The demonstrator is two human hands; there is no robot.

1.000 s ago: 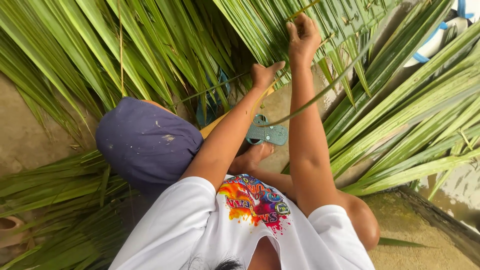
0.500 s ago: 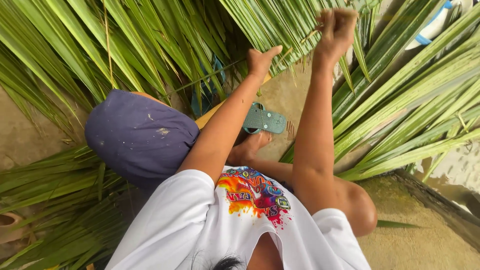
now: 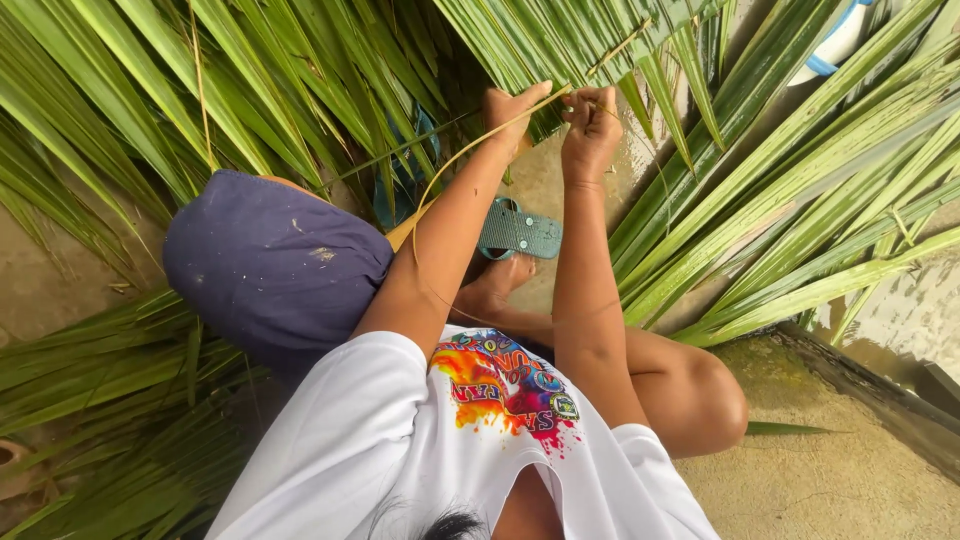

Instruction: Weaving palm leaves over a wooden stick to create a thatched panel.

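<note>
Up front, my hands: both at the frond edge
Left hand (image 3: 512,112): pinching thin, pale yellow-green palm midrib strip (image 3: 452,165), long, curved
Right hand (image 3: 590,125): closed on long green palm leaflets (image 3: 560,40)

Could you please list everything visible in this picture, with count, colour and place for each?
palm fronds: many, green, spread over the ground on the left, top and right
leaf rib: one, thin and pale yellow, curving from the hands down past the left forearm
sandal: one, teal, on the ground below the hands, by the foot
concrete ground: grey-brown, wet at the right edge
round tub: one, white with a blue rim, top right, mostly hidden by fronds
shorts: dark blue, on the raised left knee
shirt: white with a bright multicoloured print, bottom centre
left hand: pinching the leaf rib at the fronds
right hand: gripping the leaf rib beside the left hand
</note>
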